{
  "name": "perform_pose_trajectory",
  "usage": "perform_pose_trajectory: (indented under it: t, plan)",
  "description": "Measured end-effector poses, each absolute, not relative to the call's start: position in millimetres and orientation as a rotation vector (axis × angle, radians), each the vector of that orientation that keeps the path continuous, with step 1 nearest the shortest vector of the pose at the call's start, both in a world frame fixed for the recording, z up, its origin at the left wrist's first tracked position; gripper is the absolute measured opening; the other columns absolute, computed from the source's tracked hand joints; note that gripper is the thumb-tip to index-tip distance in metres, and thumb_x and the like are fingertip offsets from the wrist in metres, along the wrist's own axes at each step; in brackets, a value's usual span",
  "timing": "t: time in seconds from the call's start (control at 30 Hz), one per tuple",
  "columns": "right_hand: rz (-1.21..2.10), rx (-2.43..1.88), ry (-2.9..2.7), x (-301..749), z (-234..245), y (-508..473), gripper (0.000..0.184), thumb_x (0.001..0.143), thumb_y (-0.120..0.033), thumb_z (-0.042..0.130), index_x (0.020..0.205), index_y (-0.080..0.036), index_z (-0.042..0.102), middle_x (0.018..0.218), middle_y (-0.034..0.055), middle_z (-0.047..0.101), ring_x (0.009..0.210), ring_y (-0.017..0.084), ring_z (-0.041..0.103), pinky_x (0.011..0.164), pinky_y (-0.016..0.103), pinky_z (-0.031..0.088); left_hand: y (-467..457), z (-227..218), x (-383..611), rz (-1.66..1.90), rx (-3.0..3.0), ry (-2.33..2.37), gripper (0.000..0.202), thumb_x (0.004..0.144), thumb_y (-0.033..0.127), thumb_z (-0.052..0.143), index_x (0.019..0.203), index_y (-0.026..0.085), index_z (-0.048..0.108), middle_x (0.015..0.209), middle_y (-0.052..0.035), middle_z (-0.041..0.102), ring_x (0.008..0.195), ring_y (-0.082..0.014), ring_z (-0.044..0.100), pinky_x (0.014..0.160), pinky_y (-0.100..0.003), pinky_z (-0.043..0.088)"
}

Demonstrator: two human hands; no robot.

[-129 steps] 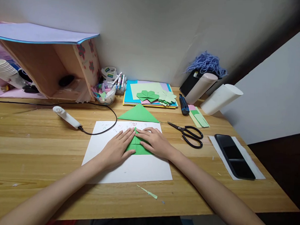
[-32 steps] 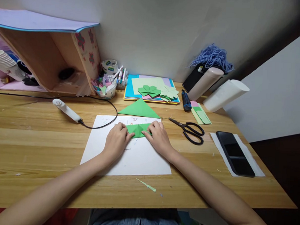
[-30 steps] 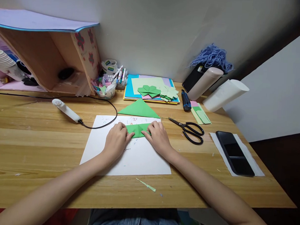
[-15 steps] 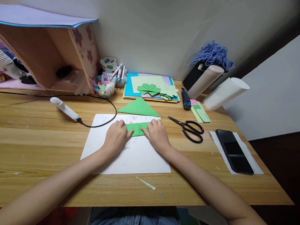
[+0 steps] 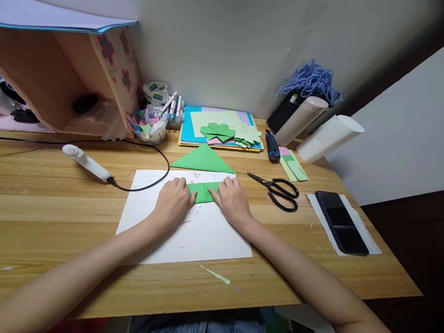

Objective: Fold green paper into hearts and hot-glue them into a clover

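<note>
A folded green paper strip lies near the far edge of a white sheet on the wooden desk. My left hand presses its left end with curled fingers and thumb. My right hand pinches and presses its right end. Only the middle of the strip shows between the hands. A green paper triangle lies just beyond the sheet.
Black scissors lie right of the sheet, a phone on white paper farther right. A white corded tool lies at the left. Coloured paper stack with folded green shapes, marker cup, wooden box and white rolls line the back.
Since 4.3 s ago the green paper has been folded from a taller shape into a narrow strip farther up the sheet. In the last second the hands hardly moved; the view shifted slightly.
</note>
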State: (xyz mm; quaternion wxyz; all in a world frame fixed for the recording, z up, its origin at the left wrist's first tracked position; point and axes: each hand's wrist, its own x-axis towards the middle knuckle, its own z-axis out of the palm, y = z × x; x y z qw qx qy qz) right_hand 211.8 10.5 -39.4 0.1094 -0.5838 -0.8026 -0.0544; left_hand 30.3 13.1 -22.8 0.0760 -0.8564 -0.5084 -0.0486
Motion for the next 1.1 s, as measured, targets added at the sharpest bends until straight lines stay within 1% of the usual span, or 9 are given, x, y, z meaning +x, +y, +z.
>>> perform_pose_trajectory:
  t: [0.2, 0.37, 0.43, 0.57, 0.63, 0.77, 0.9, 1.0, 1.1]
  plan:
    - [0.198, -1.511, -2.347, 223.2, -34.9, 12.6, 0.036, 0.080, -0.054, 0.051, 0.067, -0.019, 0.051, 0.079, 0.0058, 0.051, 0.083, 0.021, 0.043, 0.070, 0.032, 0.038, 15.7, -30.1, 24.6, -0.277, -2.583, -1.618, 0.039, 0.087, 0.038, 0.040, 0.064, 0.014, 0.060, 0.077, -0.0095, 0.056, 0.070, -0.0204, 0.051, 0.061, -0.033, 0.033]
    - [0.308, -1.528, -2.274, 222.2, -36.9, 12.8, 0.037, 0.080, -0.052, 0.051, 0.063, -0.020, 0.045, 0.077, 0.0039, 0.048, 0.082, 0.020, 0.042, 0.071, 0.031, 0.037, 14.9, -27.8, 24.6, -0.277, -2.590, -1.625, 0.040, 0.088, 0.039, 0.038, 0.063, 0.015, 0.057, 0.075, -0.0086, 0.055, 0.070, -0.0203, 0.051, 0.060, -0.033, 0.032]
    - [0.327, -1.536, -2.266, 221.1, -37.1, 12.6, 0.036, 0.081, -0.050, 0.051, 0.063, -0.020, 0.045, 0.078, 0.0039, 0.048, 0.082, 0.020, 0.041, 0.071, 0.031, 0.037, 13.9, -26.0, 23.7, -0.310, -2.626, -1.652, 0.041, 0.087, 0.044, 0.038, 0.062, 0.016, 0.055, 0.075, -0.0081, 0.054, 0.069, -0.0198, 0.050, 0.060, -0.033, 0.032]
    - [0.342, -1.555, -2.270, 220.2, -35.6, 11.5, 0.034, 0.082, -0.048, 0.050, 0.065, -0.020, 0.047, 0.081, 0.0045, 0.048, 0.083, 0.020, 0.041, 0.071, 0.031, 0.037, 12.6, -23.5, 22.6, -0.526, -2.766, -1.751, 0.042, 0.075, 0.059, 0.050, 0.069, 0.018, 0.052, 0.081, -0.0055, 0.051, 0.071, -0.0187, 0.049, 0.059, -0.031, 0.034]
    - [0.350, -1.564, -2.262, 220.4, -35.2, 10.8, 0.033, 0.082, -0.048, 0.051, 0.065, -0.020, 0.047, 0.082, 0.0042, 0.049, 0.084, 0.020, 0.042, 0.072, 0.031, 0.036, 12.4, -23.3, 23.6, -0.627, -2.780, -1.821, 0.043, 0.068, 0.061, 0.056, 0.076, 0.018, 0.052, 0.086, -0.0050, 0.049, 0.074, -0.0194, 0.049, 0.061, -0.031, 0.036]
    - [0.406, -1.590, -2.194, 222.6, -36.2, 9.9, 0.028, 0.079, -0.046, 0.056, 0.070, -0.020, 0.048, 0.083, 0.0028, 0.050, 0.086, 0.020, 0.043, 0.074, 0.031, 0.035, 12.8, -23.0, 26.8, -0.682, -2.797, -1.936, 0.042, 0.068, 0.054, 0.060, 0.089, 0.019, 0.051, 0.094, -0.0056, 0.047, 0.083, -0.0223, 0.050, 0.070, -0.035, 0.039]
    - [0.453, -1.607, -2.130, 229.0, -36.0, 11.1, 0.026, 0.075, -0.045, 0.062, 0.077, -0.021, 0.050, 0.088, 0.0016, 0.052, 0.090, 0.020, 0.044, 0.078, 0.032, 0.033, 16.6, -21.1, 25.7, -0.611, -2.851, -2.040, 0.035, 0.069, 0.045, 0.059, 0.091, 0.020, 0.049, 0.096, -0.0055, 0.045, 0.088, -0.0236, 0.049, 0.074, -0.037, 0.040]
    - [0.494, -1.615, -2.139, 236.4, -33.5, 13.3, 0.029, 0.072, -0.045, 0.064, 0.070, -0.020, 0.049, 0.087, 0.0010, 0.053, 0.090, 0.020, 0.044, 0.078, 0.032, 0.031, 22.8, -19.5, 20.1, -0.551, -2.910, -2.120, 0.031, 0.066, 0.038, 0.061, 0.086, 0.020, 0.048, 0.094, -0.0041, 0.044, 0.084, -0.0216, 0.049, 0.073, -0.036, 0.041]
    - [0.531, -1.632, -2.138, 244.0, -30.7, 16.2, 0.032, 0.069, -0.044, 0.067, 0.064, -0.019, 0.049, 0.086, 0.0010, 0.054, 0.089, 0.020, 0.044, 0.079, 0.033, 0.029, 29.0, -17.0, 13.0, -0.571, -3.044, -2.136, 0.026, 0.063, 0.029, 0.062, 0.082, 0.021, 0.048, 0.093, -0.0023, 0.044, 0.073, -0.0162, 0.049, 0.067, -0.031, 0.044]
